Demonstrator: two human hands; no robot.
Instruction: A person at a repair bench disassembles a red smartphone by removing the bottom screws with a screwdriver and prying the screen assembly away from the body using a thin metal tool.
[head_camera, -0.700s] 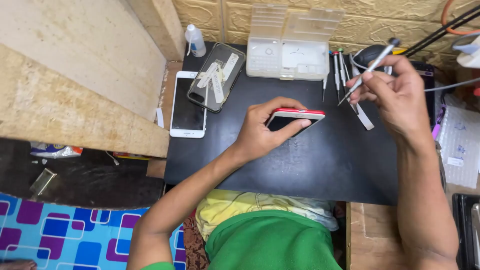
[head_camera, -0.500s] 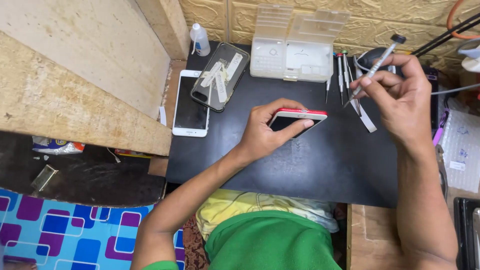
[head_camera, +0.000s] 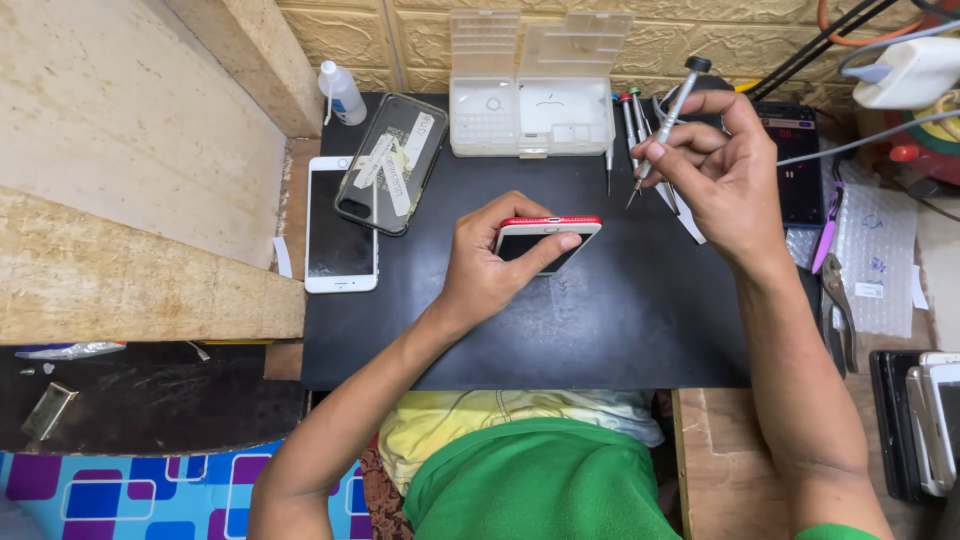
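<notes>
Black matting covers your desk (head_camera: 560, 330), which sits against a tan brick-patterned wall (head_camera: 400, 40). At its far edge stands a clear plastic parts box (head_camera: 530, 105) with its lid up, and to the left lie a white phone (head_camera: 340, 225), face up, and a clear phone case (head_camera: 390, 160) with tape strips. Your left hand (head_camera: 490, 265) grips a red-edged phone (head_camera: 545, 238) near the middle of the desk, tilted on edge, thumb pressed on its face. Your right hand (head_camera: 725, 170), raised above the desk, pinches a slim screwdriver (head_camera: 665, 125), tip pointing down. More screwdrivers (head_camera: 630, 115) lie just beyond it.
</notes>
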